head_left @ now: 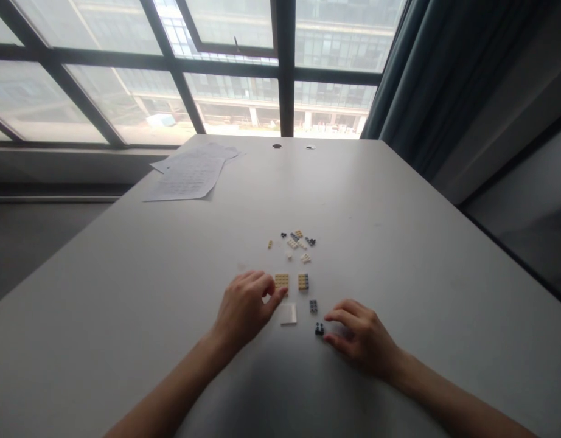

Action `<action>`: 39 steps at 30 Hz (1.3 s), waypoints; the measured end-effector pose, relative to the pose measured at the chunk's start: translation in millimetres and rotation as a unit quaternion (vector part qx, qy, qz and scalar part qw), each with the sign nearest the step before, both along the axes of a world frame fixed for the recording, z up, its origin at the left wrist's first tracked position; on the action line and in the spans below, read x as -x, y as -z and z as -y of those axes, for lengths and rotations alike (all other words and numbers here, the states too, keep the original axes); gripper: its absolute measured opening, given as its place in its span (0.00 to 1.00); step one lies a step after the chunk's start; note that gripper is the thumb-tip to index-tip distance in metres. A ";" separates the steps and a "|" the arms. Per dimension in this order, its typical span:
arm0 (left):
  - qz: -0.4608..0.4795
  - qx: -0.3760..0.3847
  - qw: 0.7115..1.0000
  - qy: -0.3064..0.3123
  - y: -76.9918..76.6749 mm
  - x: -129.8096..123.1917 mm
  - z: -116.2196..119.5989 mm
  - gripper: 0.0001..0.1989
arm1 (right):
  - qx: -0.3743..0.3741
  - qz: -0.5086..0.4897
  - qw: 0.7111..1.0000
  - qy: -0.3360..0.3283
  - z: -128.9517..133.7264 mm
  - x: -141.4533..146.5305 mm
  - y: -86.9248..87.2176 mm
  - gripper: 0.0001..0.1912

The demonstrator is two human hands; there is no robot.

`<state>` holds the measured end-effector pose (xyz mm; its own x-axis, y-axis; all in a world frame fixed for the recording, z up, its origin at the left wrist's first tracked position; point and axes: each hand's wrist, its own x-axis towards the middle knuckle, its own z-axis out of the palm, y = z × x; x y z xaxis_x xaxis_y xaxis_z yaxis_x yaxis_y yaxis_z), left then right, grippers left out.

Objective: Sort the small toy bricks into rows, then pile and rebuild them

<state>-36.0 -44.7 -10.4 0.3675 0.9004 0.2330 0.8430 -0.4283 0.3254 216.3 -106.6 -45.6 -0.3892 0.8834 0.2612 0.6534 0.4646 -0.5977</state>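
My left hand (249, 302) is at the left edge of a tan studded plate (282, 281), its thumb over the plate's lower edge; whether it grips the plate is unclear. To the right lies a tan and grey piece (303, 281). A white flat piece (288, 314) rests below the tan plate. Right of that are a grey studded piece (313, 306) and a small black piece (319, 329). My right hand (360, 334) is open just right of the black piece, thumb and fingers apart.
Beyond the hands, several small white, grey, black and tan pieces (296, 242) are scattered on the white table (381, 243). Printed papers (189, 173) lie at the far left. Two round holes sit near the far edge, before the window. A dark curtain (417, 79) hangs at right.
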 end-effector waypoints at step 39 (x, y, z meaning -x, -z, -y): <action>0.101 -0.082 0.991 -0.041 38.7 31.5 -21.2 0.10 | 0.048 0.085 0.995 0.025 -176.3 18.9 -4.0 0.17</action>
